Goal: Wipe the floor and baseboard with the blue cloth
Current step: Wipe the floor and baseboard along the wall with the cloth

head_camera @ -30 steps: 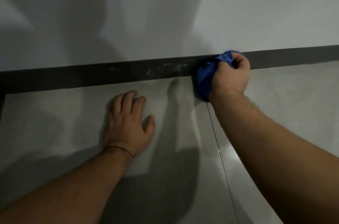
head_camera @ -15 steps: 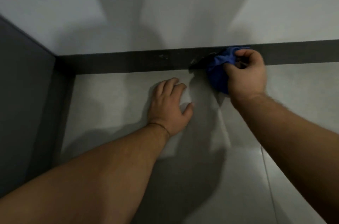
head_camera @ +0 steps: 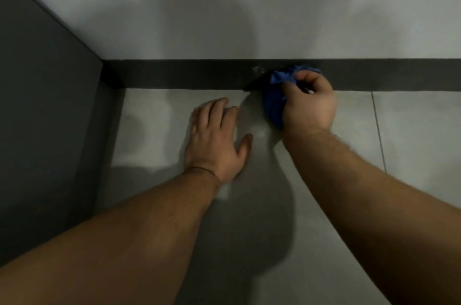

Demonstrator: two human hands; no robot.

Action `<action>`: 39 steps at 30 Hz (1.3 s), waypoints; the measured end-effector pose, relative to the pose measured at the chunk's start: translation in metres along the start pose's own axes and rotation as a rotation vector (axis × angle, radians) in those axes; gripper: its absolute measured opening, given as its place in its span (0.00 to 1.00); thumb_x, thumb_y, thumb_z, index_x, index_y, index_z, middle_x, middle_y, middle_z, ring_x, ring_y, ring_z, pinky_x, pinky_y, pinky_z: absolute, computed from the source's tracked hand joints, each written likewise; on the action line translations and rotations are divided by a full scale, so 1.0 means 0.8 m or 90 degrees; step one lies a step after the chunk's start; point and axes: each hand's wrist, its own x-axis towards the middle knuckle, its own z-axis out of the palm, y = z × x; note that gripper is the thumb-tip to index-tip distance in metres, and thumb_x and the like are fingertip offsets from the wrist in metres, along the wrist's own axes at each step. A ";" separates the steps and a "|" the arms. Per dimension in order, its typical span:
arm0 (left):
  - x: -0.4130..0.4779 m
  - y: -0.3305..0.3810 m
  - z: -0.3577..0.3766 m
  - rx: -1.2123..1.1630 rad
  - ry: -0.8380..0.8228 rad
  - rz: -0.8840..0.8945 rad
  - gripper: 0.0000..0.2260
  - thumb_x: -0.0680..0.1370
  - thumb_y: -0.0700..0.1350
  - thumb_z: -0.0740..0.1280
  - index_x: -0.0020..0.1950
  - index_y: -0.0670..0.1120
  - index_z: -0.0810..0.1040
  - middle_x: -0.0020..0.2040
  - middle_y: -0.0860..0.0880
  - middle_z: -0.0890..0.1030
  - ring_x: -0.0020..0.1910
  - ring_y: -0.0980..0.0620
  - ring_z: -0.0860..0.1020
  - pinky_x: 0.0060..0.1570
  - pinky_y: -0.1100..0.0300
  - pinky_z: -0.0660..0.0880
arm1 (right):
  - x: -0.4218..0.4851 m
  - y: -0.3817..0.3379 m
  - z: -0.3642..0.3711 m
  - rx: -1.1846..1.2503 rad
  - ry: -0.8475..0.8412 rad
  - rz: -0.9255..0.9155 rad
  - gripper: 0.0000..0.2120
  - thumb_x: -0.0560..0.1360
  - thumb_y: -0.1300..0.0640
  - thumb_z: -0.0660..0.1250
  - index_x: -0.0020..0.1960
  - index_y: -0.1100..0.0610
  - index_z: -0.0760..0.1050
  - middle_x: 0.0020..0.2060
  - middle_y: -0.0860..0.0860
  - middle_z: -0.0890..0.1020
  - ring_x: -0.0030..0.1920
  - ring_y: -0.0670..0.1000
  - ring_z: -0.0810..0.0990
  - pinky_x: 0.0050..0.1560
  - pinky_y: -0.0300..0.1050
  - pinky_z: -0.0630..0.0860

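My right hand (head_camera: 309, 102) is closed around a bunched blue cloth (head_camera: 274, 100) and presses it against the dark baseboard (head_camera: 174, 73), which runs across the foot of the white wall. A patch of pale dusty marks shows on the baseboard just left of the cloth. My left hand (head_camera: 217, 140) lies flat, palm down and fingers spread, on the grey tiled floor (head_camera: 411, 135), a little left of the cloth and holding nothing. A thin band circles the left wrist.
A dark grey vertical panel (head_camera: 42, 105) closes off the left side and meets the baseboard in a corner. The white wall (head_camera: 224, 10) rises behind. A tile joint (head_camera: 378, 130) runs down the floor to the right. Shadows of my arms cover the floor centre.
The view has shifted left, bringing the dark side panel and corner into sight. My right hand with the cloth has slid left along the baseboard over the dusty marks; my left hand stays flat on the floor.
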 end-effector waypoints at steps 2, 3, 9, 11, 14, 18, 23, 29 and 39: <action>0.000 0.001 0.002 -0.005 -0.002 -0.009 0.30 0.79 0.64 0.58 0.75 0.46 0.70 0.77 0.43 0.69 0.76 0.41 0.65 0.77 0.40 0.62 | -0.016 0.004 0.029 -0.028 -0.032 -0.008 0.08 0.73 0.65 0.74 0.44 0.54 0.80 0.45 0.54 0.85 0.47 0.51 0.84 0.56 0.51 0.82; 0.000 0.002 0.002 -0.013 -0.003 -0.014 0.31 0.79 0.64 0.58 0.76 0.46 0.69 0.77 0.43 0.68 0.77 0.41 0.65 0.77 0.41 0.62 | -0.022 0.005 0.040 -0.035 -0.049 -0.001 0.08 0.72 0.65 0.74 0.44 0.53 0.80 0.47 0.54 0.86 0.48 0.51 0.84 0.57 0.51 0.82; 0.001 -0.001 0.002 -0.009 -0.013 -0.017 0.31 0.79 0.65 0.58 0.76 0.47 0.69 0.78 0.44 0.67 0.78 0.42 0.63 0.78 0.42 0.60 | -0.011 0.003 0.026 0.002 -0.018 0.047 0.08 0.72 0.64 0.76 0.44 0.52 0.83 0.42 0.50 0.86 0.46 0.49 0.86 0.54 0.51 0.84; 0.002 -0.001 0.001 -0.008 -0.022 -0.023 0.31 0.79 0.65 0.57 0.76 0.48 0.68 0.78 0.45 0.66 0.78 0.43 0.62 0.78 0.42 0.60 | -0.009 0.002 0.021 0.055 0.015 0.060 0.08 0.72 0.66 0.75 0.44 0.53 0.83 0.42 0.50 0.86 0.46 0.49 0.86 0.55 0.50 0.84; 0.001 0.001 0.000 -0.010 -0.026 -0.027 0.32 0.79 0.65 0.58 0.78 0.47 0.67 0.79 0.44 0.66 0.79 0.43 0.61 0.79 0.41 0.58 | -0.016 0.003 0.037 -0.022 -0.019 0.040 0.12 0.72 0.65 0.76 0.40 0.48 0.82 0.39 0.43 0.84 0.41 0.41 0.83 0.53 0.42 0.83; 0.000 0.002 0.000 -0.067 -0.032 -0.052 0.37 0.77 0.66 0.60 0.81 0.46 0.62 0.80 0.45 0.64 0.80 0.44 0.59 0.79 0.42 0.58 | -0.028 0.008 0.062 -0.171 -0.077 -0.005 0.04 0.73 0.59 0.75 0.46 0.51 0.86 0.49 0.49 0.85 0.48 0.47 0.83 0.54 0.38 0.77; 0.003 0.007 0.001 -0.090 -0.012 -0.062 0.37 0.77 0.64 0.65 0.80 0.49 0.59 0.78 0.45 0.67 0.77 0.46 0.59 0.78 0.40 0.62 | -0.035 0.008 0.082 -0.184 -0.105 0.015 0.06 0.74 0.59 0.74 0.50 0.53 0.87 0.52 0.51 0.85 0.51 0.51 0.84 0.61 0.45 0.79; 0.002 0.003 0.001 -0.044 -0.030 -0.056 0.37 0.77 0.66 0.61 0.80 0.46 0.63 0.78 0.45 0.66 0.78 0.43 0.61 0.78 0.42 0.60 | -0.024 0.003 0.054 -0.081 -0.092 0.023 0.05 0.73 0.61 0.76 0.48 0.55 0.87 0.36 0.39 0.83 0.37 0.34 0.80 0.45 0.28 0.77; 0.002 0.007 -0.004 -0.009 -0.034 -0.045 0.36 0.78 0.65 0.58 0.80 0.44 0.64 0.78 0.44 0.66 0.78 0.43 0.62 0.79 0.42 0.58 | -0.019 -0.018 0.027 -0.034 -0.004 -0.005 0.05 0.71 0.62 0.77 0.43 0.54 0.86 0.41 0.50 0.86 0.42 0.45 0.84 0.53 0.42 0.81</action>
